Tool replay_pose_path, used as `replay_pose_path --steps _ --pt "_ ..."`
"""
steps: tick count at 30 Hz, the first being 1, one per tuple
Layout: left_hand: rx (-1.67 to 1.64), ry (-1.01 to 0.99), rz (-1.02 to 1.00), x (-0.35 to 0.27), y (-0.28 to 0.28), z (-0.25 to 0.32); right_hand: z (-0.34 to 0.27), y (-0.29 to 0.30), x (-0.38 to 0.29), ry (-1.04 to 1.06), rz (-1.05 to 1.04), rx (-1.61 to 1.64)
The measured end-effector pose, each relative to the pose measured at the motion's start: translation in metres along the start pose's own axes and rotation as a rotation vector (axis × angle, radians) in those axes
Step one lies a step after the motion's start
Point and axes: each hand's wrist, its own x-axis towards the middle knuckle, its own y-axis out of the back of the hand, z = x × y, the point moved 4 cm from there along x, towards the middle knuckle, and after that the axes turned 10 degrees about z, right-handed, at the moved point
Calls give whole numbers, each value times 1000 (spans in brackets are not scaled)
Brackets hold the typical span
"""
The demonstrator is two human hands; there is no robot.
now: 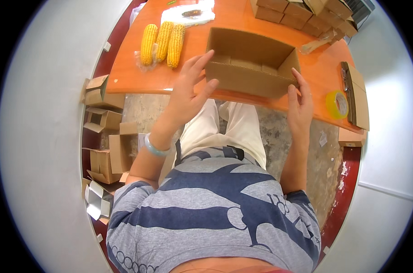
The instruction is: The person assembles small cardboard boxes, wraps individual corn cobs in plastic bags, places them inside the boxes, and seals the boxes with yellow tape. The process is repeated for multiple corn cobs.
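An open-topped cardboard box [251,80] stands at the near edge of the orange table [124,75], its inside bare. My left hand [194,87] is at the box's left end, fingers apart, with nothing gripped. At the right end is my right hand [300,94], thumb and fingers spread by the corner; whether its fingertips touch the cardboard I cannot tell. Several ears of yellow corn [164,42] lie to the left of the box, beside some clear plastic film [141,65]. A roll of yellow tape [336,104] is on the table to the right.
Flattened cardboard [358,95] and eyeglasses [344,79] lie at the right edge. Small closed cartons [295,15] are piled at the back right, near a clear plastic wrapper [317,44]. White sheets [189,17] hold a dark object at the back left. Opened boxes [106,157] sit on the floor at left.
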Motion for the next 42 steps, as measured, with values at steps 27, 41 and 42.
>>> replay_pose_path --steps 27,41,42 --pt "275 -212 327 38 57 -71 -59 -169 184 388 -583 -300" --pt "668 -200 241 234 146 -139 27 -379 269 593 -780 -777" --pt "704 -156 193 251 148 -161 33 -387 268 607 -779 -782"
